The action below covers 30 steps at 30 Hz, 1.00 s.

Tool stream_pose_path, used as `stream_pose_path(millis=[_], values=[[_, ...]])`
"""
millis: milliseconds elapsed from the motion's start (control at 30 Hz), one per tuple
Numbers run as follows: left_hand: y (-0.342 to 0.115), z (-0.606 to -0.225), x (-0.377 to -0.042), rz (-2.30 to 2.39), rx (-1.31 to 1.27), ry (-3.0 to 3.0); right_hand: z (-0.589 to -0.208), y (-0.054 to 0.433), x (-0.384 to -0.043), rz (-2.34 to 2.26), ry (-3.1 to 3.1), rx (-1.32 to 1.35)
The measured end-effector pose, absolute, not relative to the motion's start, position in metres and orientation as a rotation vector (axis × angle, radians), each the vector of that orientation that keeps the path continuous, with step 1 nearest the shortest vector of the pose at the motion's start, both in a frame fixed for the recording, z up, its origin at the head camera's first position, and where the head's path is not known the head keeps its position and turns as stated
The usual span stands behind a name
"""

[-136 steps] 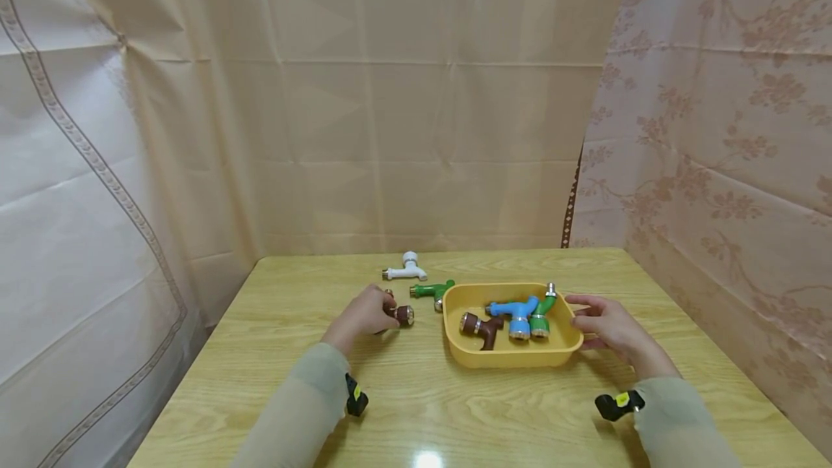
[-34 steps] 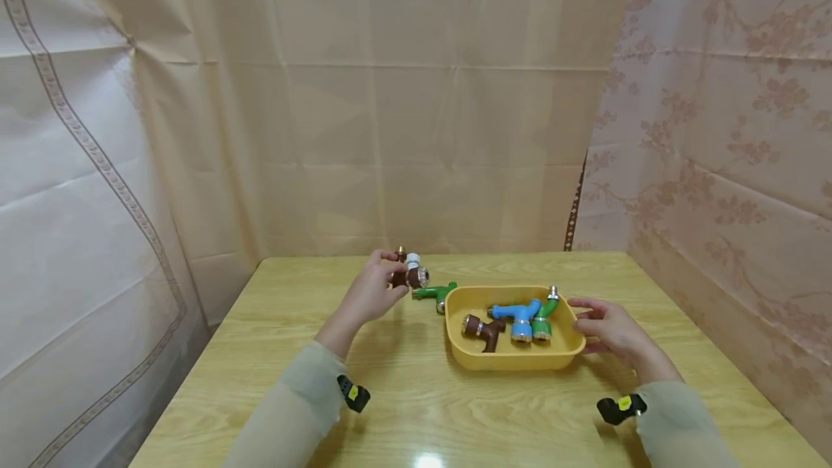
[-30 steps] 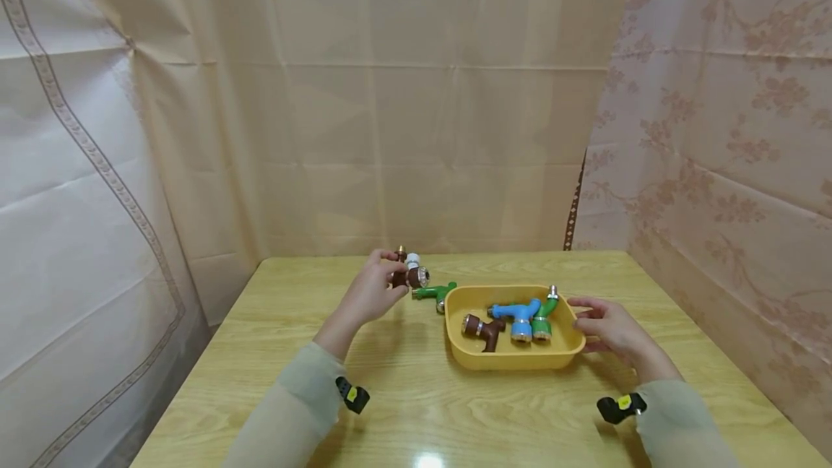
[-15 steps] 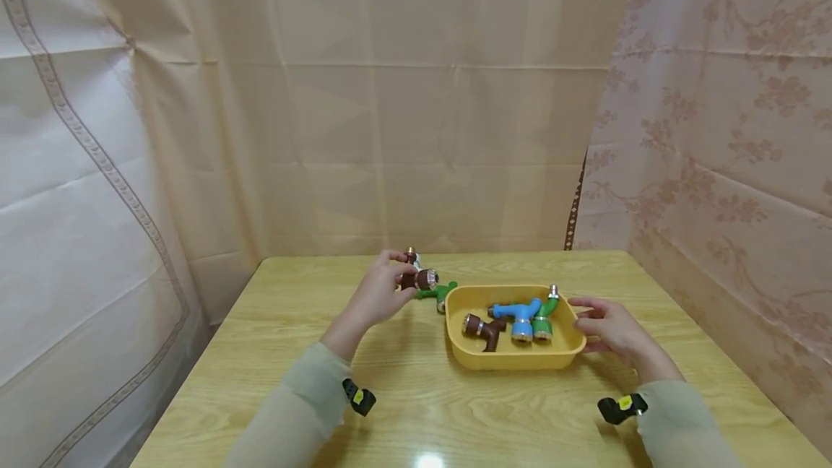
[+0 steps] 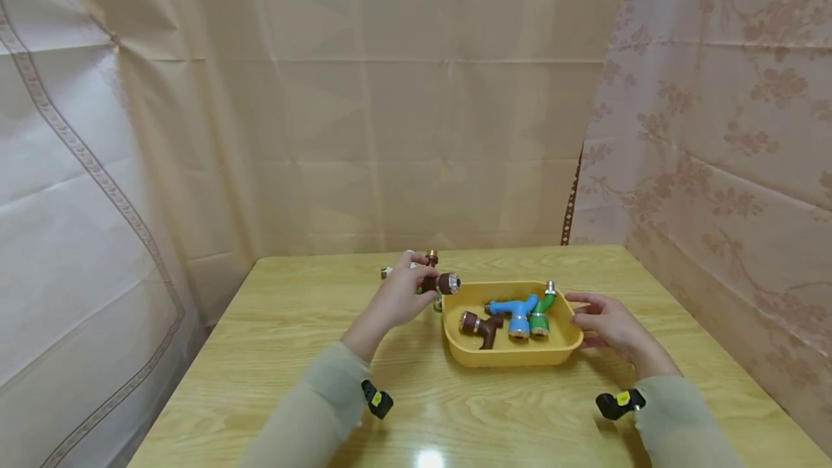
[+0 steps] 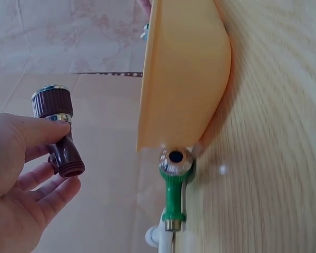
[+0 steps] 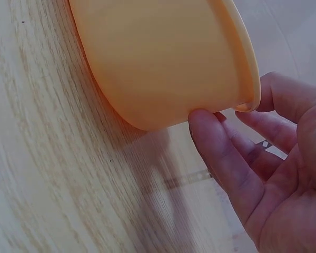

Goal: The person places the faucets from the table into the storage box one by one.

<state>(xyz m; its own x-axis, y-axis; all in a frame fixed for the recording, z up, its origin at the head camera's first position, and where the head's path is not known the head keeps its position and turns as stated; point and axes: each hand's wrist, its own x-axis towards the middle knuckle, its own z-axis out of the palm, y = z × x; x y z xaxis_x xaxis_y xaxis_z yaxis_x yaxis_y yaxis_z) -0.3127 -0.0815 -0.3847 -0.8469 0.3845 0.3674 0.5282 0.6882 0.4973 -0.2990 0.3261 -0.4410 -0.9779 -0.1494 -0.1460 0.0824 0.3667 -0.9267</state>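
My left hand (image 5: 401,296) pinches a dark brown plastic tap (image 5: 442,283) between thumb and fingers, raised by the left end of a yellow tub (image 5: 510,360). In the left wrist view the brown tap (image 6: 58,126) shows its ribbed knob upward and its threaded mouth downward. Inside the tub lie another brown tap (image 5: 486,328), a blue tap (image 5: 518,315) and a green tap (image 5: 541,318) whose metal end leans over the rim. My right hand (image 5: 611,327) rests at the tub's right end, thumb (image 7: 216,142) against the outer wall and forefinger by the rim.
A second green tap (image 6: 174,197) lies on the table beside the tub's left end, partly hidden by my left hand in the head view. Behind it is a white tap (image 6: 159,235). The wood-grain table (image 5: 279,323) meets cloth curtains (image 5: 325,165) at back and sides.
My left hand picked the brown tap off the table, lifted it toward the back, then carried it right to the tub's left end. My right hand stays at the tub.
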Motion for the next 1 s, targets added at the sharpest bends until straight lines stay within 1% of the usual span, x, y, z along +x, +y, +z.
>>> stream_pose_path(millis=[367, 1000], values=[[-0.055, -0.387, -0.312, -0.915, -0.763, -2.703, -0.441, 0.324, -0.3, -1.674, 2.41, -0.04], [-0.017, -0.394, -0.308, -0.806, -0.865, -2.747, -0.443, 0.327, -0.3, -1.725, 2.372, -0.082]])
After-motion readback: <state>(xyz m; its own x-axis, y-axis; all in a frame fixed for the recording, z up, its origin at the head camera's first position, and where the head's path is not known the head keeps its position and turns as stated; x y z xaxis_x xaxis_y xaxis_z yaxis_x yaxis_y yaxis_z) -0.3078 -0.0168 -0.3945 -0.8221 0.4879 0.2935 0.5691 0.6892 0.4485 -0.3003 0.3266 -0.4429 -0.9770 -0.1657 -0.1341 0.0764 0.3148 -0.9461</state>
